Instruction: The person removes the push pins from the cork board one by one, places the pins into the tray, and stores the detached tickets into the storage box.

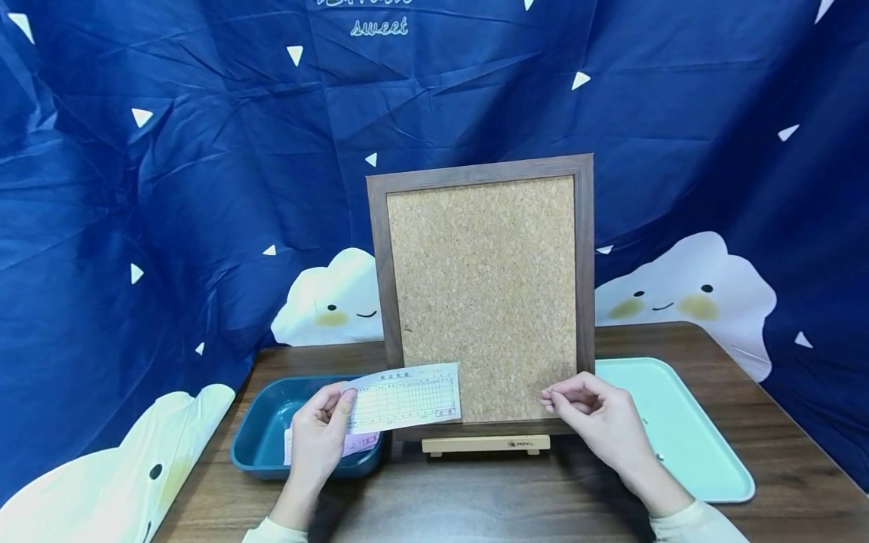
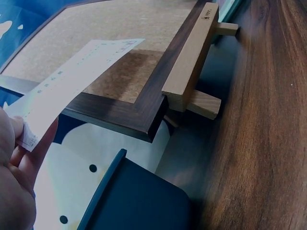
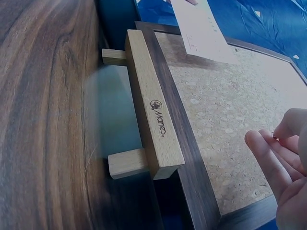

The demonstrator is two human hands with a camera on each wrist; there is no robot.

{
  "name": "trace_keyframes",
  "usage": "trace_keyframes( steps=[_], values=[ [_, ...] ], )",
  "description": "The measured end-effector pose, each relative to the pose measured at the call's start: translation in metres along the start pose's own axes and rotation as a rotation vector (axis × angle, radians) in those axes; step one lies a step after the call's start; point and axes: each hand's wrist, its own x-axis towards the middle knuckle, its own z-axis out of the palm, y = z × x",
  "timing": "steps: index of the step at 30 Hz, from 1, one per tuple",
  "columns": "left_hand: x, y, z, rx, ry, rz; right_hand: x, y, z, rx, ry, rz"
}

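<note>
My left hand grips the left end of a pale printed receipt slip between thumb and fingers. The slip is held in front of the lower left of a framed corkboard. Near the board's lower right corner, my right hand pinches a tiny dark pin, mostly hidden by the fingertips. In the left wrist view the slip slants across the board's lower corner. The board leans upright on a light wooden stand.
At the left a dark teal bin holds pink printed slips. A mint tray lies at the right with a few tiny objects on it. Everything stands on a brown wooden table, before a blue curtain.
</note>
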Motion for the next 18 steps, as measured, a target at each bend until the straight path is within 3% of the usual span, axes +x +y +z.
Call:
trace_keyframes(
  steps=[18],
  values=[
    [0.001,-0.001,-0.002,0.029,-0.003,0.001,-0.005,0.005,-0.019,-0.02,0.058,0.03]
  ],
)
